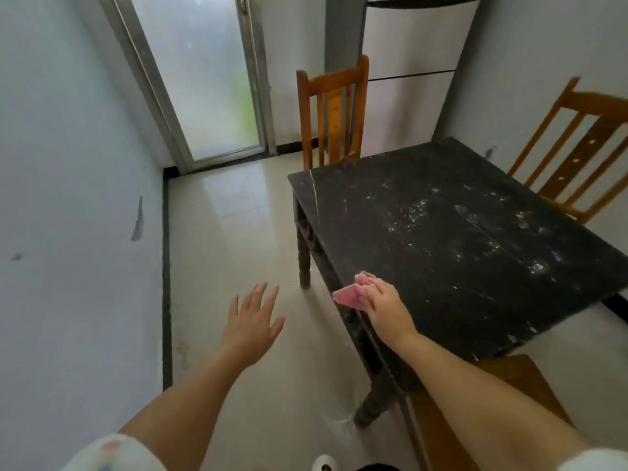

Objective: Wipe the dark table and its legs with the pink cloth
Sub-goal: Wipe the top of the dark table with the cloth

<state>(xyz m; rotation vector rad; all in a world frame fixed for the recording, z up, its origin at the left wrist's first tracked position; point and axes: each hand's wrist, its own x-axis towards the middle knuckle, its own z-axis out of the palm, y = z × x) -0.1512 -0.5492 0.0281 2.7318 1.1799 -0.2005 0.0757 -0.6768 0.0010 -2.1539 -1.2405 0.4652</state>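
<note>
Work had barely begun: right hand [385,302] gripped the pink cloth [351,294] at the tabletop [458,253] edge, white dust everywhere, legs [304,263] apparently unwiped; left hand [253,322] hung spread, empty.

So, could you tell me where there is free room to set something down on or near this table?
The dark table top is bare beyond the right hand and pink cloth at its left edge. The floor between table and left wall is open. Chairs crowd the far sides.
</note>
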